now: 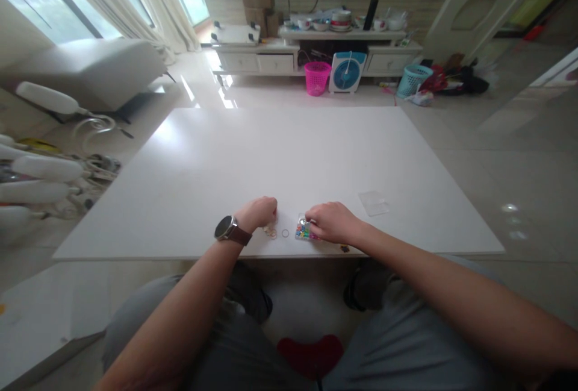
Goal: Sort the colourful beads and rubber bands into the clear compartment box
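Observation:
My left hand, with a watch on its wrist, is closed over a few small pale rings near the table's front edge. Whatever its fingers hold is hidden. A single dark thin ring lies just right of it. My right hand bends its closed fingers down into a small clear box of multicoloured small pieces, covering part of it; what the fingertips hold cannot be made out. A clear flat lid lies farther right. Beside the right wrist, at the edge, is a small dark-and-orange piece.
The white table reaches forward from my lap. Beyond it stand a pink basket, a blue fan and a light-blue basket before a low cabinet. White padded chairs are at the left.

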Available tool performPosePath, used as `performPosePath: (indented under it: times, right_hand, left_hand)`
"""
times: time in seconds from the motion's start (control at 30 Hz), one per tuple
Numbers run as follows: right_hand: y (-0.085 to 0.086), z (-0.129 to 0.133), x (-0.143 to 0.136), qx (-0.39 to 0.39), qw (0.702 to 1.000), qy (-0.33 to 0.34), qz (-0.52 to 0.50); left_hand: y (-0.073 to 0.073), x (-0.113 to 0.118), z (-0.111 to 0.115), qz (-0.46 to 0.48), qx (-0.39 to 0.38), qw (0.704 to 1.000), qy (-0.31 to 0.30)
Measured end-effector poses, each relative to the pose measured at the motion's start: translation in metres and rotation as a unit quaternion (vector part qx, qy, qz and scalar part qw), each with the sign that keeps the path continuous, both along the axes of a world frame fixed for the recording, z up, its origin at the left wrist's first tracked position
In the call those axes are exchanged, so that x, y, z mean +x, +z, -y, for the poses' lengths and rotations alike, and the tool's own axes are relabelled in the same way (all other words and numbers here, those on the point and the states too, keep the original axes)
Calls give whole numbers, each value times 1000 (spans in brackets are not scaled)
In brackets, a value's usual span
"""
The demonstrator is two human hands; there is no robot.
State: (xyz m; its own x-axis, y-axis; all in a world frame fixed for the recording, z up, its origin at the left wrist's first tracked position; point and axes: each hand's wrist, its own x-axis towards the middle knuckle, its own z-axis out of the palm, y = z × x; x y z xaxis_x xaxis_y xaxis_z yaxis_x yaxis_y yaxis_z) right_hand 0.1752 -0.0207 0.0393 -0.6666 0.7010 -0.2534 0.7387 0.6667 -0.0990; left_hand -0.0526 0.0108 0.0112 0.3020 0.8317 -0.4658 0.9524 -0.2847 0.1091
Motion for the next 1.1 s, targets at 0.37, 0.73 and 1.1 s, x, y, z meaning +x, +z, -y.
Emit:
performPosePath:
  times: [0.37,0.73,1.1]
  right_hand:
    - [1,0,1,-10,1000,-17,-7]
    - [0,-1,-1,-1,1000,-7,0]
    - [0,0,1,3,1000,-8,2]
  left_hand:
    - [29,-10,0,30,-89,995,43]
    - [8,-2,6,-14,-43,998,48]
    - [20,-4,4,-34,-76,996,38]
